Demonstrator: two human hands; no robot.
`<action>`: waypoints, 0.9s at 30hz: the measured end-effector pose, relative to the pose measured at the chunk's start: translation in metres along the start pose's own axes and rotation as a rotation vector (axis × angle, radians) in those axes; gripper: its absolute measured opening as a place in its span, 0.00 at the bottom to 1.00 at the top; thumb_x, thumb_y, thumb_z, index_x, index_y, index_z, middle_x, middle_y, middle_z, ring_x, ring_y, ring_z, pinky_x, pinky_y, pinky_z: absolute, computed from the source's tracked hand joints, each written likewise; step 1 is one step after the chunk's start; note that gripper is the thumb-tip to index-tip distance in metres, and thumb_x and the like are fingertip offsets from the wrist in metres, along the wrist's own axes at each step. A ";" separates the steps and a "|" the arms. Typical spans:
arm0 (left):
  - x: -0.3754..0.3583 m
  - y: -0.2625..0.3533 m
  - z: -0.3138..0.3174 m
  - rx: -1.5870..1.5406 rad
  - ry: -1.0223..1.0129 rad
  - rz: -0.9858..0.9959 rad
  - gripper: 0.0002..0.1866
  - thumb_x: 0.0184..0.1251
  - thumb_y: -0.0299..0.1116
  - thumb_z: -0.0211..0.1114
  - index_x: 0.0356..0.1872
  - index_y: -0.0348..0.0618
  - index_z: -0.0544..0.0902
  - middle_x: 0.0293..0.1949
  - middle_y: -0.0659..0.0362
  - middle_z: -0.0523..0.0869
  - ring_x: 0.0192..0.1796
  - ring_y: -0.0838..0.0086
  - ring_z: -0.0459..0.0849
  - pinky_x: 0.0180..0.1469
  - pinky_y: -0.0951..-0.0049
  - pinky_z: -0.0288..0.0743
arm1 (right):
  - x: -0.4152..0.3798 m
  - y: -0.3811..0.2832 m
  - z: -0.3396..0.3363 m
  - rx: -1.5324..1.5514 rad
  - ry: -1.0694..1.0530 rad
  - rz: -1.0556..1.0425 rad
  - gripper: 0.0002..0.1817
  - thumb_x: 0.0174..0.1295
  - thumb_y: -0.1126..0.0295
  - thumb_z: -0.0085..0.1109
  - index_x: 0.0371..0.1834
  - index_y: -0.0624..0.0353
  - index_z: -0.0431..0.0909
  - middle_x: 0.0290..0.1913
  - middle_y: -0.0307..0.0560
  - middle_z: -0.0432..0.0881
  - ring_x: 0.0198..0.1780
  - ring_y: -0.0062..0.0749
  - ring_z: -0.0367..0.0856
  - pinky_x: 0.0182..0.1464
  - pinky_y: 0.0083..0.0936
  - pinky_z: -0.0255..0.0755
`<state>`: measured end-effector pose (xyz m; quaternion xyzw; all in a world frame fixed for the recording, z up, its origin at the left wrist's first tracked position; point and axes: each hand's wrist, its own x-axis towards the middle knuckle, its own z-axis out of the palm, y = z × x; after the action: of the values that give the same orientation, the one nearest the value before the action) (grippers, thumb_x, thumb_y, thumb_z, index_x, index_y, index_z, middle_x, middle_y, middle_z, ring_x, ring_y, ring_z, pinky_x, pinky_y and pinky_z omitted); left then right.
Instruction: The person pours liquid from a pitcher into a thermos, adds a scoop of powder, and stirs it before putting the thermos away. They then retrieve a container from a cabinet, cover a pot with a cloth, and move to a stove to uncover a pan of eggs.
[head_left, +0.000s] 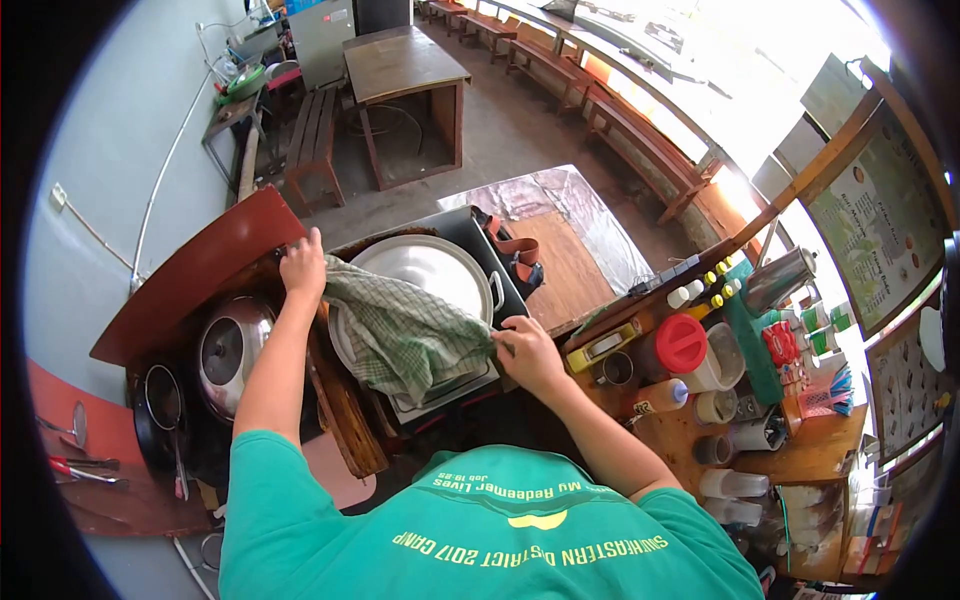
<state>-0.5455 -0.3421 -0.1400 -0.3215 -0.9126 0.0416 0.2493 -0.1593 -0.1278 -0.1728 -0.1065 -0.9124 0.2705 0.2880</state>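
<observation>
A green-and-white checked cloth (410, 325) is stretched between my two hands, draped over the near part of a large round metal lid (425, 262). My left hand (303, 265) is closed on the cloth's upper left corner, beside a dark red board (200, 270). At the other end, my right hand (528, 352) pinches the cloth's right edge, close to a metal side handle (497, 290). Folds of fabric hide the lid's near side and whatever lies under it. A pale stove edge (440, 395) shows below the cloth.
On the left sit a shiny lidded pot (235, 345) and a black pan (163, 395). The right counter holds a red-lidded container (680, 343), a sauce bottle (660, 397), and several cups and jars. Beyond the stove is a wooden board (555, 265); a table (405, 65) stands farther back.
</observation>
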 end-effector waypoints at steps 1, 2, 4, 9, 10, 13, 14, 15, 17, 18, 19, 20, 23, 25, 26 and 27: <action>0.001 0.004 0.001 0.052 0.137 -0.045 0.14 0.66 0.38 0.67 0.47 0.43 0.78 0.40 0.50 0.87 0.43 0.55 0.87 0.44 0.52 0.82 | -0.004 -0.002 0.003 -0.008 -0.027 0.044 0.09 0.56 0.72 0.67 0.40 0.60 0.89 0.50 0.50 0.83 0.53 0.47 0.81 0.53 0.37 0.78; -0.002 0.005 0.001 0.054 0.126 -0.038 0.14 0.66 0.38 0.67 0.47 0.43 0.78 0.40 0.50 0.87 0.43 0.55 0.87 0.44 0.52 0.82 | -0.007 -0.003 0.005 -0.003 -0.031 0.055 0.09 0.56 0.72 0.67 0.40 0.60 0.89 0.50 0.50 0.83 0.53 0.47 0.81 0.53 0.37 0.78; -0.009 0.006 -0.011 -0.242 0.317 0.141 0.14 0.65 0.39 0.66 0.44 0.41 0.80 0.38 0.51 0.85 0.45 0.55 0.85 0.43 0.51 0.81 | -0.012 -0.003 0.010 0.043 0.039 0.146 0.10 0.57 0.72 0.68 0.41 0.60 0.89 0.54 0.51 0.82 0.55 0.49 0.80 0.55 0.37 0.77; -0.042 0.023 -0.017 -0.340 -0.412 0.001 0.19 0.73 0.43 0.58 0.40 0.34 0.85 0.37 0.40 0.87 0.44 0.43 0.86 0.47 0.46 0.79 | -0.015 0.005 0.018 0.130 0.043 0.333 0.12 0.57 0.72 0.68 0.45 0.61 0.88 0.42 0.52 0.86 0.46 0.49 0.85 0.51 0.37 0.79; -0.044 0.017 0.000 -0.366 -0.419 -0.020 0.20 0.74 0.44 0.58 0.38 0.33 0.85 0.37 0.38 0.87 0.44 0.42 0.86 0.48 0.45 0.79 | -0.013 0.007 0.021 0.176 0.031 0.374 0.10 0.59 0.71 0.66 0.43 0.62 0.88 0.38 0.54 0.86 0.42 0.52 0.85 0.49 0.40 0.79; -0.037 0.009 0.027 -0.427 -0.449 -0.015 0.20 0.75 0.42 0.56 0.37 0.33 0.87 0.36 0.35 0.86 0.44 0.41 0.86 0.48 0.45 0.79 | -0.010 0.015 0.034 0.113 -0.051 0.394 0.09 0.63 0.69 0.61 0.37 0.63 0.86 0.32 0.58 0.84 0.37 0.56 0.84 0.45 0.45 0.78; -0.033 0.007 0.033 -0.454 -0.470 -0.018 0.19 0.75 0.41 0.56 0.38 0.32 0.87 0.37 0.34 0.86 0.45 0.41 0.86 0.48 0.45 0.79 | -0.010 0.018 0.039 0.013 -0.134 0.355 0.10 0.65 0.68 0.58 0.33 0.63 0.85 0.30 0.60 0.84 0.35 0.59 0.84 0.44 0.49 0.77; -0.029 0.005 0.038 -0.476 -0.499 0.003 0.20 0.75 0.40 0.53 0.38 0.31 0.86 0.39 0.33 0.86 0.47 0.40 0.85 0.50 0.45 0.78 | -0.007 0.012 0.039 0.015 -0.135 0.363 0.13 0.66 0.67 0.55 0.27 0.62 0.82 0.30 0.62 0.83 0.36 0.60 0.83 0.43 0.53 0.75; -0.019 -0.004 0.058 -0.470 -0.539 0.084 0.22 0.76 0.40 0.51 0.38 0.31 0.86 0.40 0.33 0.86 0.48 0.39 0.85 0.52 0.46 0.78 | -0.007 0.008 0.043 0.009 -0.166 0.387 0.14 0.67 0.66 0.54 0.28 0.64 0.82 0.29 0.64 0.82 0.36 0.60 0.83 0.43 0.52 0.75; -0.013 -0.005 0.061 -0.464 -0.574 0.152 0.23 0.76 0.41 0.49 0.38 0.30 0.86 0.42 0.33 0.86 0.48 0.38 0.84 0.53 0.46 0.78 | -0.005 0.006 0.043 0.005 -0.201 0.398 0.15 0.68 0.65 0.54 0.29 0.66 0.82 0.29 0.65 0.82 0.35 0.61 0.83 0.43 0.51 0.75; -0.007 -0.006 0.064 -0.471 -0.616 0.153 0.28 0.78 0.46 0.44 0.38 0.28 0.85 0.43 0.32 0.85 0.50 0.36 0.83 0.55 0.46 0.76 | -0.004 0.005 0.044 0.005 -0.201 0.403 0.15 0.68 0.65 0.54 0.29 0.66 0.82 0.29 0.65 0.82 0.35 0.61 0.83 0.43 0.51 0.75; -0.005 -0.008 0.067 -0.471 -0.619 0.157 0.28 0.78 0.46 0.44 0.38 0.28 0.85 0.43 0.32 0.85 0.50 0.36 0.83 0.55 0.46 0.76 | -0.003 0.004 0.043 0.146 -0.246 0.514 0.18 0.70 0.63 0.52 0.30 0.67 0.82 0.29 0.67 0.82 0.35 0.62 0.82 0.42 0.51 0.75; -0.001 -0.004 0.065 -0.620 -0.726 0.104 0.35 0.80 0.54 0.42 0.39 0.25 0.82 0.43 0.29 0.82 0.54 0.37 0.81 0.54 0.45 0.73 | 0.008 -0.006 0.037 0.321 -0.308 0.741 0.24 0.74 0.58 0.49 0.30 0.70 0.82 0.28 0.69 0.81 0.35 0.65 0.82 0.41 0.52 0.74; -0.004 -0.008 0.076 -0.682 -0.704 0.127 0.33 0.79 0.54 0.43 0.38 0.27 0.82 0.42 0.31 0.83 0.54 0.37 0.80 0.52 0.46 0.73 | 0.006 -0.002 0.048 0.291 -0.272 0.792 0.32 0.77 0.51 0.46 0.26 0.70 0.81 0.27 0.70 0.80 0.35 0.67 0.82 0.41 0.54 0.74; -0.003 -0.010 0.076 -0.713 -0.723 0.117 0.33 0.79 0.54 0.44 0.38 0.28 0.81 0.41 0.32 0.83 0.53 0.36 0.80 0.51 0.47 0.73 | 0.001 0.004 0.058 0.257 -0.241 0.746 0.32 0.77 0.50 0.46 0.28 0.71 0.81 0.30 0.71 0.81 0.37 0.67 0.83 0.42 0.55 0.74; -0.001 -0.017 0.087 -0.734 -0.745 0.131 0.32 0.79 0.54 0.46 0.38 0.28 0.81 0.39 0.34 0.84 0.49 0.39 0.83 0.49 0.50 0.73 | -0.002 0.005 0.065 0.245 -0.209 0.765 0.31 0.76 0.49 0.46 0.31 0.72 0.81 0.32 0.71 0.82 0.39 0.68 0.83 0.43 0.55 0.74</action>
<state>-0.5966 -0.3483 -0.2123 -0.4073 -0.8718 -0.1539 -0.2244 -0.1949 -0.1521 -0.2213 -0.3747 -0.7926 0.4738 0.0831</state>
